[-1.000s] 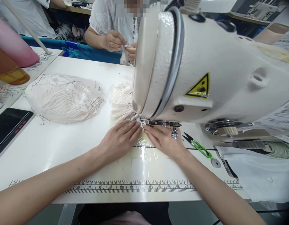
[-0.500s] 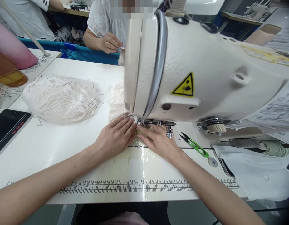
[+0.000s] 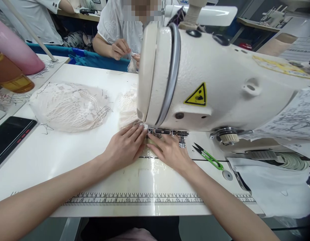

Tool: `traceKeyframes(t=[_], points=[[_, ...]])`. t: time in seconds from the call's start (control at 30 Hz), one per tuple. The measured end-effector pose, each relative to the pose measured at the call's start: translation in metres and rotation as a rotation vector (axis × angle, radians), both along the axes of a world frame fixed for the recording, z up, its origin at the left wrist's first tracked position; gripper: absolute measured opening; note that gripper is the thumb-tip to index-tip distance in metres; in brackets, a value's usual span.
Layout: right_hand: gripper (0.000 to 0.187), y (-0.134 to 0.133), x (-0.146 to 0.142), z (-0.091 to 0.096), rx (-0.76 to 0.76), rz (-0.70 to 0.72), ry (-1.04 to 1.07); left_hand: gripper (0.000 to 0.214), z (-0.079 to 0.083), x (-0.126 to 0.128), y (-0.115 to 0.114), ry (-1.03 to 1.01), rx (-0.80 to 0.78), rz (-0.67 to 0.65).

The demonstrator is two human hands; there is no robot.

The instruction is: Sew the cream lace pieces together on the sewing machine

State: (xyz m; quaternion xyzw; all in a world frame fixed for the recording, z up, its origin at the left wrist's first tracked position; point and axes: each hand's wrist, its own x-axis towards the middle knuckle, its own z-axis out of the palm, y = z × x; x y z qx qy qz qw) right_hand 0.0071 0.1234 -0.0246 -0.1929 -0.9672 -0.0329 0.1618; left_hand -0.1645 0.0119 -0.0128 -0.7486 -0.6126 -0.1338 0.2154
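Note:
Cream lace fabric (image 3: 128,104) lies at the needle end of the white sewing machine (image 3: 220,70), partly hidden behind its head. My left hand (image 3: 127,143) rests flat on the near edge of this lace, fingers stretched out toward the presser foot. My right hand (image 3: 171,151) lies flat with thumb and fingers apart, its fingertips under the needle area and partly covered by the metal attachment (image 3: 182,139). Both hands' fingertips nearly meet at the foot. The needle itself is too small to make out.
Another lace piece (image 3: 72,107) with loose threads lies left, near a phone (image 3: 13,139). Green thread snips (image 3: 210,157) and a bobbin (image 3: 227,175) sit right. A printed ruler (image 3: 137,199) runs along the front edge. Across the table, a person's hand (image 3: 120,48) holds fabric.
The camera view has shifted slightly, so the machine and table sit a little lower and further right. My hands keep nearly the same place. The person opposite has a second hand showing.

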Motion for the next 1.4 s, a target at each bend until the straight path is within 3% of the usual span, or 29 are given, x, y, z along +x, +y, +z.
traceKeyframes(t=[0.13, 0.27, 0.43, 0.5, 0.6, 0.67, 0.8, 0.87, 0.93, 1.0, 1.07, 1.1, 1.13, 1.2, 1.3, 1.4], points=[[0.028, 0.005, 0.001, -0.002, 0.083, 0.002, 0.160, 0.036, -0.001, 0.000, 0.001, -0.005, 0.000, 0.017], [0.022, 0.015, 0.002, 0.000, 0.047, 0.061, 0.196, 0.036, -0.001, 0.004, 0.000, -0.005, -0.022, 0.061], [0.018, 0.020, 0.006, 0.005, 0.044, 0.120, 0.240, 0.028, 0.018, -0.008, -0.005, 0.053, -0.018, 0.030], [0.018, 0.020, 0.009, 0.006, 0.070, 0.129, 0.245, 0.026, 0.029, -0.027, -0.010, 0.041, -0.025, 0.159], [0.024, 0.021, 0.012, 0.006, 0.094, 0.134, 0.195, 0.036, 0.041, -0.065, -0.022, -0.021, -0.026, 0.586], [0.030, 0.021, 0.014, 0.006, 0.109, 0.149, 0.180, 0.035, 0.042, -0.088, -0.031, -0.145, 0.009, 0.694], [0.032, 0.022, 0.012, 0.007, 0.112, 0.173, 0.211, 0.026, 0.043, -0.109, -0.048, -0.419, 0.079, 0.634], [0.028, 0.022, 0.010, 0.008, 0.094, 0.177, 0.228, 0.028, 0.049, -0.104, -0.055, -0.535, 0.147, 0.636], [0.025, 0.021, 0.008, 0.008, 0.066, 0.168, 0.232, 0.031, 0.055, -0.089, -0.060, -0.803, 0.158, 0.553], [0.023, 0.020, 0.007, 0.009, 0.030, 0.144, 0.225, 0.032, 0.059, -0.066, -0.061, -1.109, -0.014, 0.332], [0.022, 0.019, 0.006, 0.009, 0.005, 0.106, 0.216, 0.027, 0.059, -0.038, -0.057, -1.157, -0.278, 0.127], [0.022, 0.019, 0.007, 0.009, 0.001, 0.087, 0.202, 0.024, 0.056, -0.023, -0.055, -1.109, -0.479, -0.032], [0.023, 0.018, 0.008, 0.009, 0.002, 0.067, 0.184, 0.023, 0.053, -0.009, -0.052, -1.020, -0.570, -0.170], [0.028, 0.018, 0.011, 0.010, 0.003, 0.035, 0.137, 0.024, 0.044, 0.014, -0.047, -0.795, -0.556, -0.285], [0.035, 0.016, 0.014, 0.013, 0.006, 0.096, 0.162, 0.030, 0.032, 0.032, -0.042, -0.454, -0.339, -0.155], [0.036, 0.014, 0.014, 0.016, -0.008, 0.329, 0.212, 0.030, 0.027, 0.031, -0.038, -0.257, -0.247, -0.090]])
